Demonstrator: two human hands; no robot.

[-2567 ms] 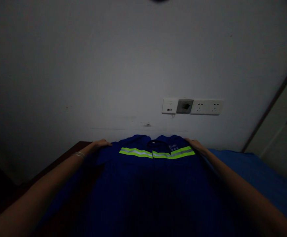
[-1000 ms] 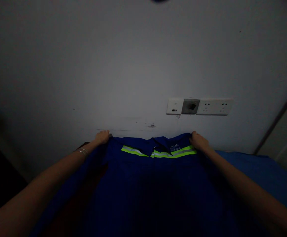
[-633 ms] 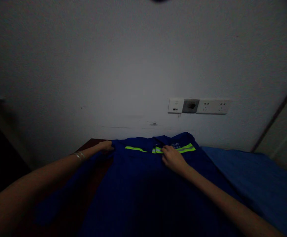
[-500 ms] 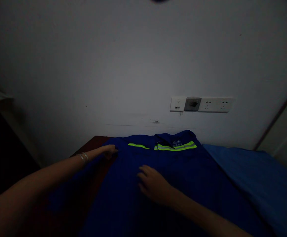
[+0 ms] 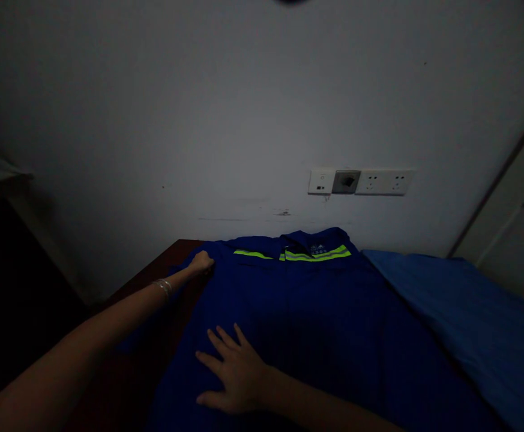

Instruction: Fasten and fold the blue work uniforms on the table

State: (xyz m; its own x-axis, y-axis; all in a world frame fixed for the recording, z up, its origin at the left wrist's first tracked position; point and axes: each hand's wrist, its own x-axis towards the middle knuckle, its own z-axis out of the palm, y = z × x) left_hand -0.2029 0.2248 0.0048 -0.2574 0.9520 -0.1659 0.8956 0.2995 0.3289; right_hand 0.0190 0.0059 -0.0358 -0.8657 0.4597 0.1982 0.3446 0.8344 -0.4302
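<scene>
Head view: the blue work jacket (image 5: 316, 312) lay flat on the dark table (image 5: 162, 264), its long axis running from you toward the wall, collar end far. Your right hand (image 5: 234, 375) rested open, fingers spread, on the near left part of the cloth; your left hand (image 5: 201, 263) was closed on the far left shoulder. The white logo (image 5: 319, 247) above the reflective stripe (image 5: 295, 255) was too small to read.
</scene>
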